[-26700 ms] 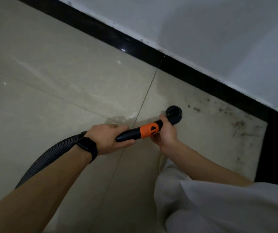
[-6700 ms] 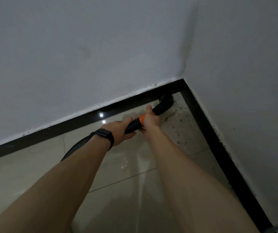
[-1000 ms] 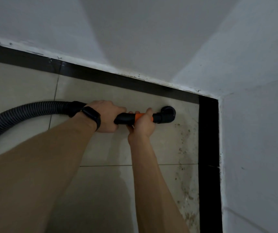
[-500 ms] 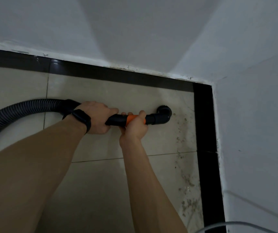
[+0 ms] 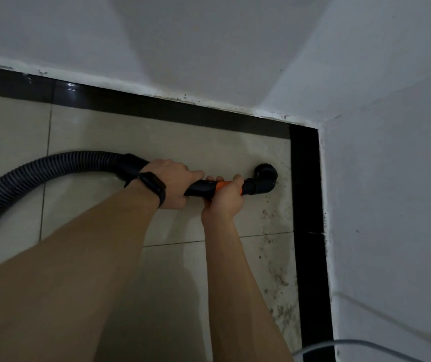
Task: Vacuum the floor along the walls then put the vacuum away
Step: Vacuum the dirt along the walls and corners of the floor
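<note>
- One vacuum nozzle, brush head down on the floor, just beyond the right hand.
- Right hand wrapped around the orange collar.
- Left hand gripping the black handle; one wristband.
- One ribbed hose trailing left.
- Two walls, black skirting alongside.

The hose runs off the left edge, so the vacuum itself is out of sight; both hands cover most of the handle; a thin cord leaves the bottom edge
</note>
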